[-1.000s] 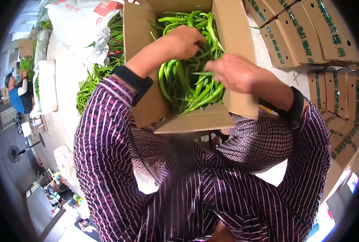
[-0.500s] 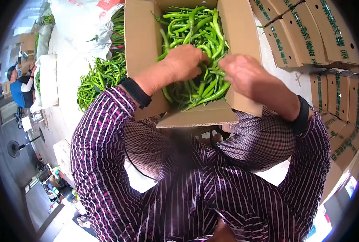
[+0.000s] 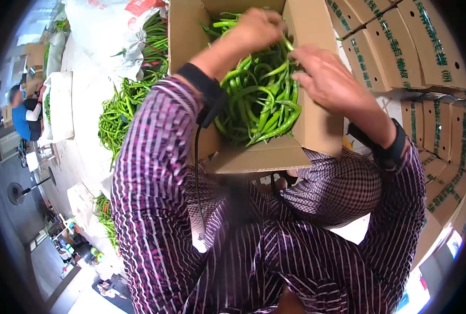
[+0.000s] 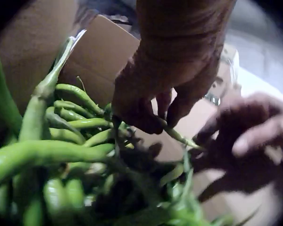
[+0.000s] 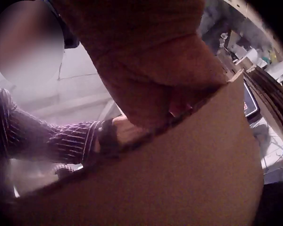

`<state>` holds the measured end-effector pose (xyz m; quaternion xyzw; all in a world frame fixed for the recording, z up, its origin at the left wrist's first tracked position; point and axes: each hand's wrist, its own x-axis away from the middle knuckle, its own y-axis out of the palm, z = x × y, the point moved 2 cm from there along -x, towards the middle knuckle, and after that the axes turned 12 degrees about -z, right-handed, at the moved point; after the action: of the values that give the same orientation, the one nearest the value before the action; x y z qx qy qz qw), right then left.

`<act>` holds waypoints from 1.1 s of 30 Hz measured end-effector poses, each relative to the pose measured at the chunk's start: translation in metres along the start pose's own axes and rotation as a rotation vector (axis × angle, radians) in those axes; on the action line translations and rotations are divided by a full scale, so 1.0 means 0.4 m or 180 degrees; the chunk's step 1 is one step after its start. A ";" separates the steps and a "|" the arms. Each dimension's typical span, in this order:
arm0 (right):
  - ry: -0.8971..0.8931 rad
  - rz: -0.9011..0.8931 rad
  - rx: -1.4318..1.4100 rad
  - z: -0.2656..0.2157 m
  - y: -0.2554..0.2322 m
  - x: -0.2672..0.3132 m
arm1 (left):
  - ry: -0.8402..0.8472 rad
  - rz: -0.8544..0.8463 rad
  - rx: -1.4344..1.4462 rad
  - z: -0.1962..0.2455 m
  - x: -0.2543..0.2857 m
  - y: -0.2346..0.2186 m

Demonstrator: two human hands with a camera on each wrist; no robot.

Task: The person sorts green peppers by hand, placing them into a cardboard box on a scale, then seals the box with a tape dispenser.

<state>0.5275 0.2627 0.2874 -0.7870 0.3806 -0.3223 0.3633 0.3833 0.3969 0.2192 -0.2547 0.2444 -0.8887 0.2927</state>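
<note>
Long green chili peppers (image 3: 261, 99) fill an upright cardboard box (image 3: 316, 120) in front of my knees. Over the box's far part, my left hand (image 3: 256, 30) is blurred in the head view. The left wrist view shows that left hand (image 4: 170, 80) pinching a slender chili pepper (image 4: 179, 137) between thumb and fingers. My right hand (image 3: 327, 78) is at the box's right wall, fingers loosely bent and thumb apart. In the left wrist view, the right hand (image 4: 262, 122) is beside the pinched pepper's end. A cardboard wall (image 5: 188, 165) hides the right fingertips in the right wrist view.
A pile of chili peppers (image 3: 120, 115) lies left of the box, by a white sack (image 3: 104, 36) with more spilling out. Printed cartons (image 3: 395, 47) are stacked on the right. At the far left, a person (image 3: 26, 115) is beside a white sack, above a fan (image 3: 17, 192).
My left hand has moved from the middle of the peppers toward the box's far side. The right hand has come to the right wall, its fingers spreading apart.
</note>
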 end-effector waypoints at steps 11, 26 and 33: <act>-0.0556 -0.0557 0.1131 0.018 0.086 -0.039 | 0.0046 0.0002 -0.1544 -0.035 0.073 0.052; -0.0480 -0.0703 0.1350 -0.044 0.116 0.001 | -0.0595 -0.0741 -0.0442 0.044 0.376 -0.191; 0.0046 -0.1444 0.1399 -0.067 0.126 -0.037 | -0.0307 -0.0656 -0.1889 -0.009 0.353 0.038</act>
<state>0.4807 0.2436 0.2569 -0.7521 0.1191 -0.4752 0.4408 0.2885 0.2963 0.2512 -0.3943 0.4518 -0.7904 0.1253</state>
